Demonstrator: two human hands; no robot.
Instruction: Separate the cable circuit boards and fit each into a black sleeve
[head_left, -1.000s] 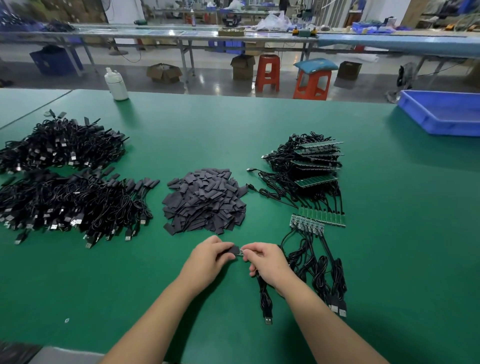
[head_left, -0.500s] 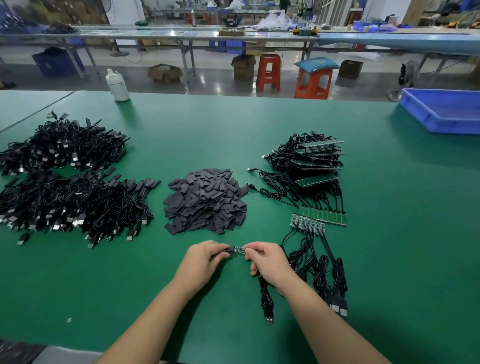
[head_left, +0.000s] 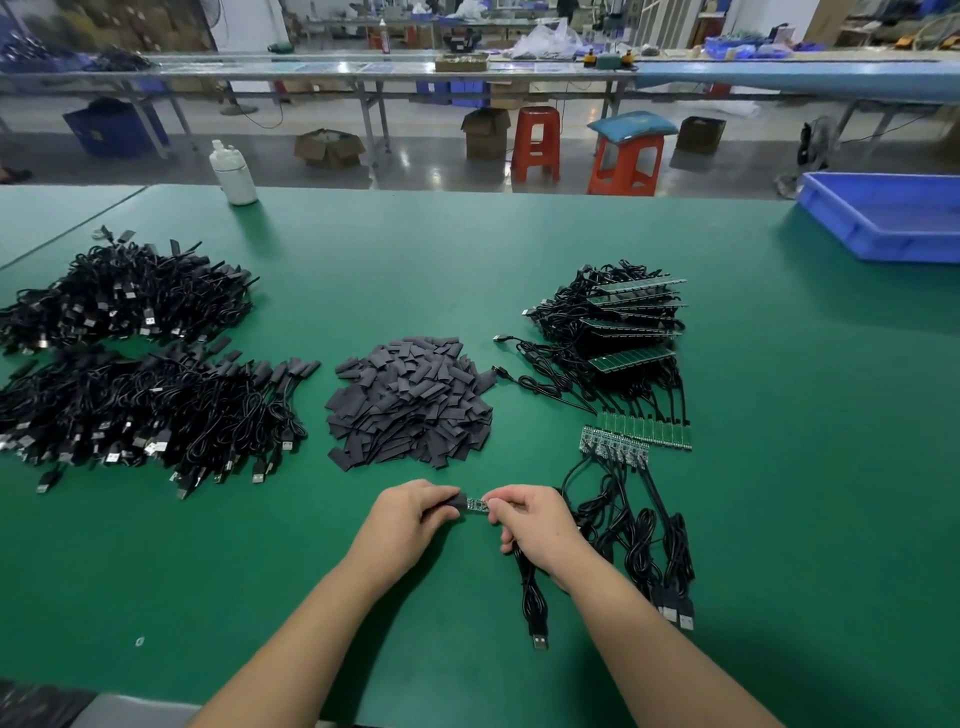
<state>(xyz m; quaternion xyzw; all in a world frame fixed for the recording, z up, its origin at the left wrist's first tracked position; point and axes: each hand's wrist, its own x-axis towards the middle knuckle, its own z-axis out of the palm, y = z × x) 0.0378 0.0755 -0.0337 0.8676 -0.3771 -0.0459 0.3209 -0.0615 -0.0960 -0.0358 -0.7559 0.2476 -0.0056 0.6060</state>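
Left hand (head_left: 410, 514): I see it pinching a black sleeve (head_left: 453, 502).
Right hand (head_left: 535, 525): I see it gripping the circuit board (head_left: 476, 504) at its cable end.
Board: tip at the sleeve's mouth, above the green bench (head_left: 208, 571).

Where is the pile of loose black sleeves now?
In the head view, the sleeve pile lies mid-table, between the finished cables on the left and the board panels on the right.

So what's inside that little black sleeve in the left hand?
One end of the small circuit board goes into the black sleeve that the left hand pinches. The fingers cover how far it reaches.
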